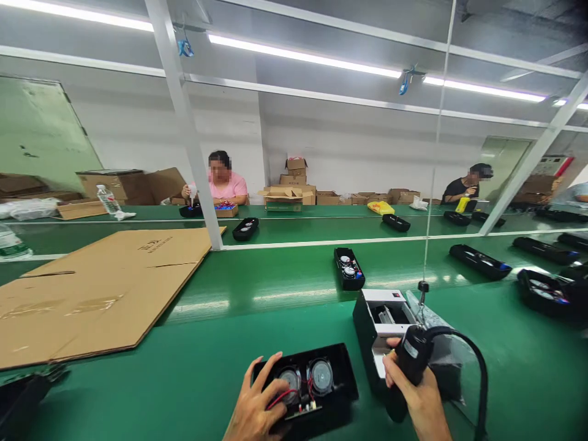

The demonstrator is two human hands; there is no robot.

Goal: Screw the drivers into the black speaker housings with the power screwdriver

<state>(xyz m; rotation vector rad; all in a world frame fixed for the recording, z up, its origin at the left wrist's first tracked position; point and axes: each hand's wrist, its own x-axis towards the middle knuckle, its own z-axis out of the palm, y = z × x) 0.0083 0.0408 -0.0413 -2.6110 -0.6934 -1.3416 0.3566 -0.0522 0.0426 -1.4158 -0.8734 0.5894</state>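
Observation:
In front of me lies a black speaker housing [337, 386], open side up, with two round speaker drivers [320, 376], red wires and a small circuit board inside. My left hand [261, 398] grips its left end, two fingers at the far edge and others over the left driver; the thumb is hidden. My right hand [420, 389] is closed around a black electric screwdriver [413, 353] with a thick black cable, hung from a cord. The screwdriver is over the front of a black and white screw feeder [367, 331]; its tip is hidden.
A flat cardboard sheet [110, 288] covers the left of the green bench. Another black housing [349, 268] stands beyond the feeder, and several more lie to the right. A clear plastic bag [459, 367] is beside the screwdriver. Two people [227, 184] sit across the bench.

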